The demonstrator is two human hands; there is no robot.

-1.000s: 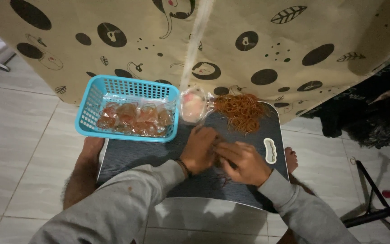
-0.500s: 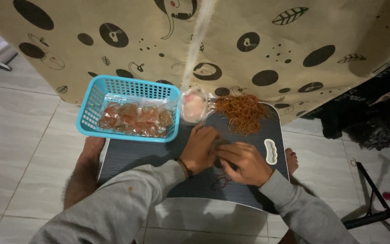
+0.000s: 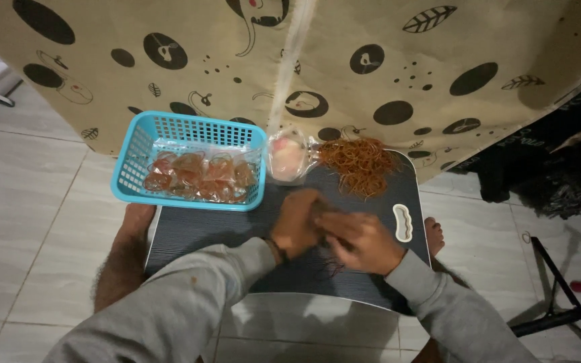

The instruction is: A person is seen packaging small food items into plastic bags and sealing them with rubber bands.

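Tiled floor, dark lap worktop. Left hand & right hand touching mid-worktop, pinching rubber bands. Band pile at far edge; blue basket left.

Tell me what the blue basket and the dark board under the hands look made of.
The blue basket looks like moulded plastic: a glossy, evenly coloured lattice wall. The dark board looks like a rigid ribbed plastic or laminate top, matte with fine lines and a white cut-out handle; uncertain.

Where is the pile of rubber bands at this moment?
In the head view, the loose pile of orange rubber bands lies at the far right of the dark lap board, right of the small clear bag and beyond the right hand.
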